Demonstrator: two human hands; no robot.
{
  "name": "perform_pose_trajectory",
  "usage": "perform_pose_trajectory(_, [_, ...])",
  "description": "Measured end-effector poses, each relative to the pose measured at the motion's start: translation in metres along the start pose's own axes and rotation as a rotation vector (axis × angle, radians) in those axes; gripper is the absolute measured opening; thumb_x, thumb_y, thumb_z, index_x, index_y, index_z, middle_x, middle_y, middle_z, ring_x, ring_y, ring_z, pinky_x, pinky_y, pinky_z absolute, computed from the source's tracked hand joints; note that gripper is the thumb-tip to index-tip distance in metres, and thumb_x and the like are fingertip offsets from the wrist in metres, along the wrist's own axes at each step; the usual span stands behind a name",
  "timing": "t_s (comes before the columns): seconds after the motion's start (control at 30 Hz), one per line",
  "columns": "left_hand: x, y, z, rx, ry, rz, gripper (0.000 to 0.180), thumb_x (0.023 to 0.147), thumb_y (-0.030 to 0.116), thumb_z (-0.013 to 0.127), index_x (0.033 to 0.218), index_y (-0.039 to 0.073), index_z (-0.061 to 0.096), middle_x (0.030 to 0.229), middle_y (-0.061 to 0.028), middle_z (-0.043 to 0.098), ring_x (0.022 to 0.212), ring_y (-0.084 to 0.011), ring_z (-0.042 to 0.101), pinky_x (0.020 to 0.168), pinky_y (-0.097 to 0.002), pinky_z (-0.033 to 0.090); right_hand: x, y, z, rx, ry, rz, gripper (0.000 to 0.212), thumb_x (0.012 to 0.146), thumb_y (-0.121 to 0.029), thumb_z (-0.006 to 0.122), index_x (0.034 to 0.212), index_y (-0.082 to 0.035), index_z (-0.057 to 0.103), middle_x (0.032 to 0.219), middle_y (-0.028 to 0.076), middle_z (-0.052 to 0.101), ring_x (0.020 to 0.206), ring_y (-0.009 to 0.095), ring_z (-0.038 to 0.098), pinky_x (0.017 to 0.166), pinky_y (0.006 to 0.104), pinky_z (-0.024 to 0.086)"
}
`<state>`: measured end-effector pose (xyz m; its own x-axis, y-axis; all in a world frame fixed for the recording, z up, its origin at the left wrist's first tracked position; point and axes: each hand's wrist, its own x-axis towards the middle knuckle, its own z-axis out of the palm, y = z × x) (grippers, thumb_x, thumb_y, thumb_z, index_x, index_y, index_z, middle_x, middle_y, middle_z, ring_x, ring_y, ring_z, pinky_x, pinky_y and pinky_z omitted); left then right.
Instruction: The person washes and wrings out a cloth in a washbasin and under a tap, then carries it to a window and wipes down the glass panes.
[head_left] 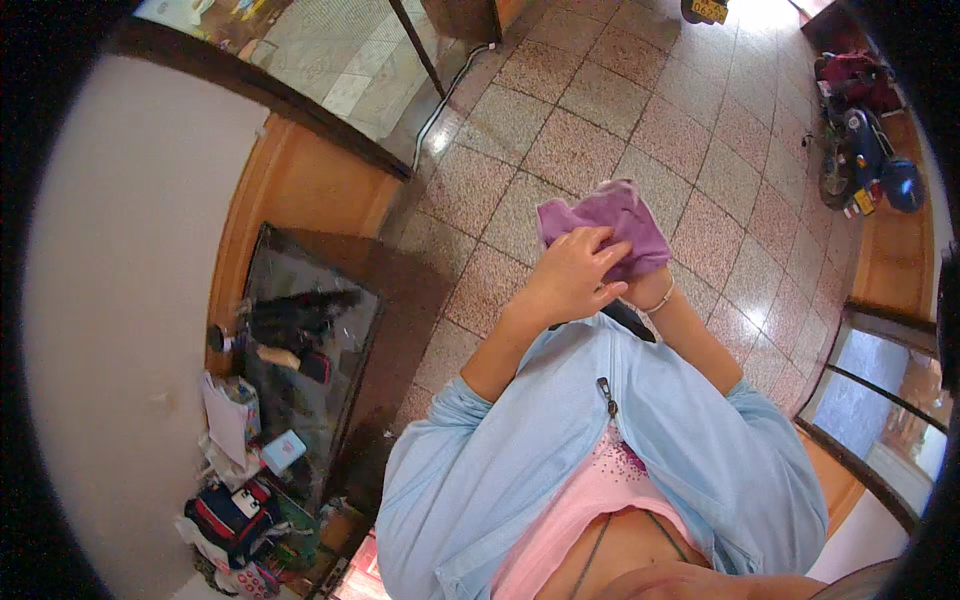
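A small purple cloth [620, 222] is held up in front of my chest, above the tiled floor. My left hand [580, 265] rests over its near left part, with bent fingers pressing on the fabric. From the other side comes my right hand [648, 286], with a thin bracelet at the wrist. It holds the cloth from beneath, and the fabric hides most of its fingers. Both forearms show below pushed-up light blue sleeves.
A dark glossy-topped table [350, 400] stands at left, bearing black items, papers [228, 415] and a light blue box [284, 452]. Near it sits a dark backpack [235, 520]. Parked motorbikes [850, 160] line the far right. A white cable [440, 110] runs along a doorway at far left.
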<state>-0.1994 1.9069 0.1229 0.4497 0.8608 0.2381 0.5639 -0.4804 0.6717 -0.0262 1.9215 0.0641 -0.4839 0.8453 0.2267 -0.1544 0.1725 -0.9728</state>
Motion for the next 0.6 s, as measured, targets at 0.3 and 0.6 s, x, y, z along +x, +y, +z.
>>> perform_pose_trajectory(0.3, [0.165, -0.174, -0.082, -0.177, 0.000, -0.039, 0.025, 0.086, 0.019, 0.059, 0.108, 0.007, 0.062, 0.111, -0.0138, 0.060, 0.107, -0.0312, 0.055, 0.091, -0.0400, 0.044, 0.173, 0.041, -0.114, -0.837, 0.172, 0.228, 0.064, 0.074, -0.010, 0.075, 0.130, -0.011, 0.046, 0.129, 0.005, 0.052, 0.120, 0.018, 0.048, 0.101, 0.0363, 0.042])
perform_pose_trajectory(0.6, [0.286, -0.340, -0.193, -0.414, 0.305, -0.468, 0.023, 0.091, 0.011, 0.053, 0.112, 0.005, 0.061, 0.101, -0.0093, 0.060, 0.094, -0.0198, 0.059, 0.081, -0.0306, 0.047, 0.453, 0.081, -0.179, -0.828, -0.067, -0.042, 0.068, 0.072, -0.021, 0.078, 0.132, -0.014, 0.048, 0.132, 0.004, 0.051, 0.125, 0.020, 0.044, 0.106, 0.0340, 0.033])
